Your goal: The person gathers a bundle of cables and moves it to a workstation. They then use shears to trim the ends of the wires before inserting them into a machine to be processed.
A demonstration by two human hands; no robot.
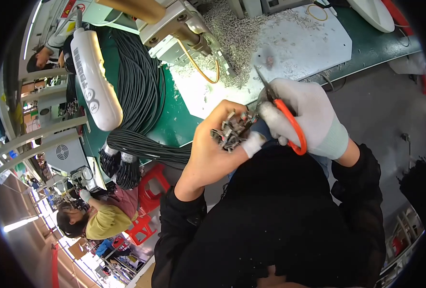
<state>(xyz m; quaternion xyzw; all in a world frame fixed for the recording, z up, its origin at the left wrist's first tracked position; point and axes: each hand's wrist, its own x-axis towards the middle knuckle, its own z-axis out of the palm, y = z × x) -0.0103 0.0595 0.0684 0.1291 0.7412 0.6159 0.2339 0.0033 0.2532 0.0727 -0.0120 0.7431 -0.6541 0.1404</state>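
My left hand (201, 156) is bare except for a white covering on the thumb. It is closed around a bunch of small metal-and-dark connector ends (230, 132), which face up out of the grip. My right hand (314, 110) wears a white glove and holds scissors (291, 122) with orange-red handles. Their dark blades point up and away toward the bench, apart from the connectors. The gloved fingertips meet the right side of the bunch; whether they pinch one piece is hidden. Black cables (150, 146) run from the left toward my left hand.
A bench machine (174, 31) stands ahead, beside a pale metal plate (314, 43) strewn with tiny metallic scraps (232, 24). A white lamp (95, 79) hangs at left over coiled black cable (138, 81). Red stools (153, 185) and a co-worker in yellow (108, 222) are at lower left.
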